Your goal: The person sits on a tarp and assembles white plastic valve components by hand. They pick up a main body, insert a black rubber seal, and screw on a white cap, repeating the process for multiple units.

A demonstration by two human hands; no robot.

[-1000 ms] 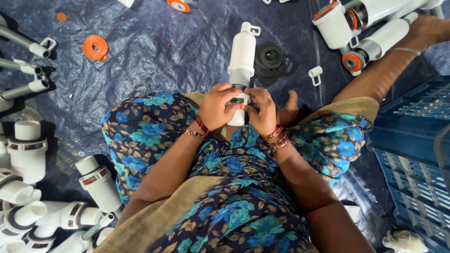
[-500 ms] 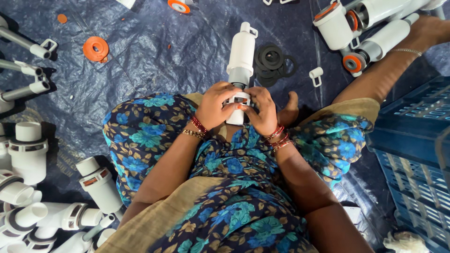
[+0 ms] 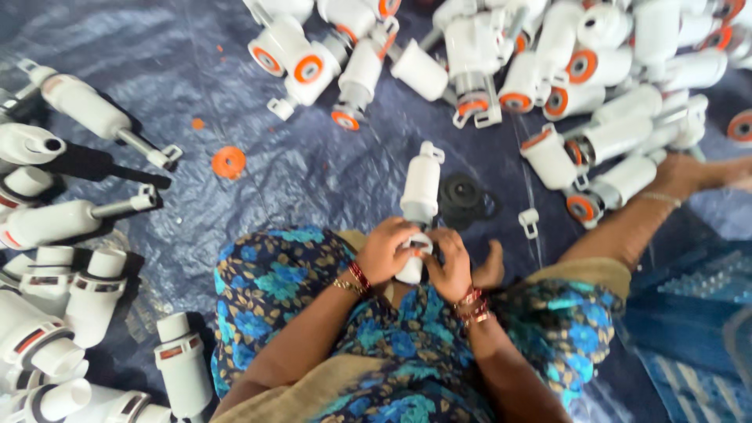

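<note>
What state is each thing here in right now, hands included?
left hand: closed around the white plastic cylinder's near end
right hand: gripping the same end
white plastic cylinder: held pointing away from the person
orange disc: lying loose on the tarp
black ring parts: stacked on the tarp
blue tarp: spread, crinkled

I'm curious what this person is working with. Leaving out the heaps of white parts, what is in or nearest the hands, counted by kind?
White plastic cylinder, gripped by left hand and right hand: 1
Black round rubber part: 1
Small white plastic clip: 1
Flat orange plastic disc: 1
Total: 4
</note>
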